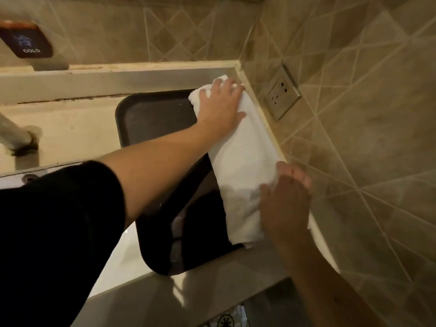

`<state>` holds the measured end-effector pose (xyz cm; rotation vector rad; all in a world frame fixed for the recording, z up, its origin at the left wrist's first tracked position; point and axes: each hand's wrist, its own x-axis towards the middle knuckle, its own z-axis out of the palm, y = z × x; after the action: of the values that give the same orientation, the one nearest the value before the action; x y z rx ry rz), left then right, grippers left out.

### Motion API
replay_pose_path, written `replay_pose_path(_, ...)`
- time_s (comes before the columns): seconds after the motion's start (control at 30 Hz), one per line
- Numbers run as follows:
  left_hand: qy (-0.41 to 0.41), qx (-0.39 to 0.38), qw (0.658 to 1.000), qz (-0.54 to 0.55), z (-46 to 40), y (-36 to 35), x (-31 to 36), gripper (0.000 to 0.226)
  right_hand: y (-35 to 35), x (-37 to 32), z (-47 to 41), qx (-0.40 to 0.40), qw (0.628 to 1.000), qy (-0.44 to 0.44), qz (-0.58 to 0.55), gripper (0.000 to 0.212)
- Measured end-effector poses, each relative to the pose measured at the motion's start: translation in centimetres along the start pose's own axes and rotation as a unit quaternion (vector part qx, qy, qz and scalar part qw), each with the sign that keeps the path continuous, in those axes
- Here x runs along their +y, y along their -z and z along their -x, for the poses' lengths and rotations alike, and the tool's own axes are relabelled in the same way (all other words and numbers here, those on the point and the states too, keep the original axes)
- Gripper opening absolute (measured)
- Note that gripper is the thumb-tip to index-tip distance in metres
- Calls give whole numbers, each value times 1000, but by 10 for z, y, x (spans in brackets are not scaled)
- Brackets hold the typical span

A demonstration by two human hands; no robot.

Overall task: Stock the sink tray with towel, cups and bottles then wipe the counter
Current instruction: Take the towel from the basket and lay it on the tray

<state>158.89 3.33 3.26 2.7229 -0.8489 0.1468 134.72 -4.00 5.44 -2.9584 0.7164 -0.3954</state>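
A folded white towel (243, 161) lies along the right side of a black tray (153, 116), close against the tiled wall's ledge. My left hand (220, 107) presses flat on the towel's far end with fingers spread. At the near end my right hand (286, 199) rests on the towel, its fingers curled over the cloth. No cups or bottles are in view.
The tray sits on a pale counter (70, 128). A wall socket (282, 93) is on the tiled wall to the right. A faucet base (21, 140) stands at the left, with a dark "COLD" label (28, 43) above. The counter's front edge (212, 286) runs below.
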Motion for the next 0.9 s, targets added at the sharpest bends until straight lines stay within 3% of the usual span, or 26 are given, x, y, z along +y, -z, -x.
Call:
replay_pose_path(0.1, 160, -56, 979, 112, 24, 0, -10, 86, -10, -24, 25, -16, 994, 95, 44, 68)
replay_pose_path(0.2, 137, -167, 954, 208, 35, -2, -18, 93, -21, -31, 44, -147, 971, 137, 129, 87)
replay_pose_path(0.43, 86, -207, 954, 201, 23, -9, -24, 93, -29, 8, 38, -235, 940, 184, 166, 117)
replay_pose_path(0.57, 70, -213, 956, 189, 35, -5, -33, 92, -28, 4, 37, -237, 938, 183, 174, 106)
replay_pose_path(0.67, 33, -194, 967, 165, 58, 9, -36, 78, -18, 5, 39, -236, 945, 183, 135, 94)
replay_pose_path(0.77, -26, -194, 973, 124, 91, 28, -31, 56, -2, 6, 43, -277, 950, 122, 73, 76)
replay_pose_path(0.9, -79, -205, 970, 104, 147, 54, -8, 45, 33, 14, 72, -242, 970, 18, -12, 51)
